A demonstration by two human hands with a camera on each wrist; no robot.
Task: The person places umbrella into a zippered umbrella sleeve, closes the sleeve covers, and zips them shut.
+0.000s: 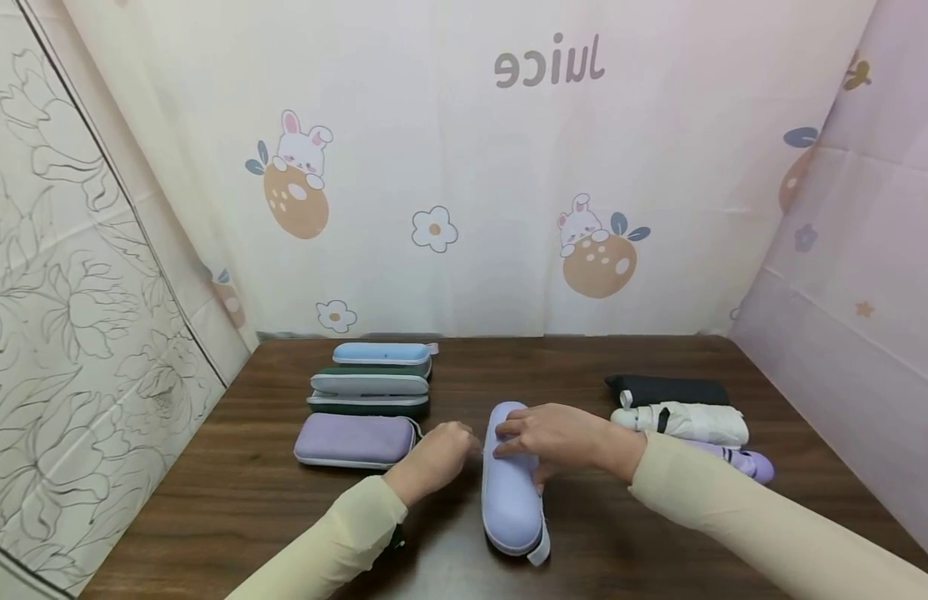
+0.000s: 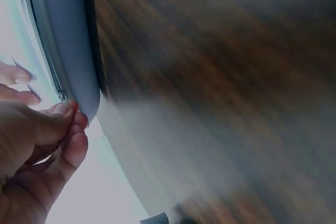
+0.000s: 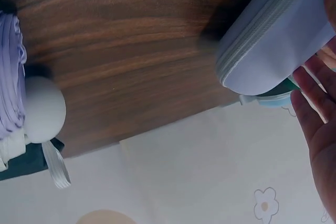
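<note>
A lavender zippered glasses case (image 1: 511, 508) stands lengthwise on the table, its pale loop at the near end. At its left side, my left hand (image 1: 443, 454) pinches the zipper pull (image 2: 63, 97) between thumb and fingertips, as the left wrist view shows. My right hand (image 1: 557, 437) holds the case from above, fingers spread over the lid and thumb by its right edge. In the right wrist view, its fingers (image 3: 310, 111) lie along the lid, and the zipper track (image 3: 262, 22) runs round the rim.
Left of the hands lie a purple case (image 1: 355, 439), a grey-and-dark-green case (image 1: 369, 385) and a blue case (image 1: 381, 352). On the right, by my forearm, are a black folded umbrella (image 1: 674, 390), a white one (image 1: 696, 423) and a purple one (image 1: 756, 467). A printed curtain (image 1: 464, 292) hangs behind the table.
</note>
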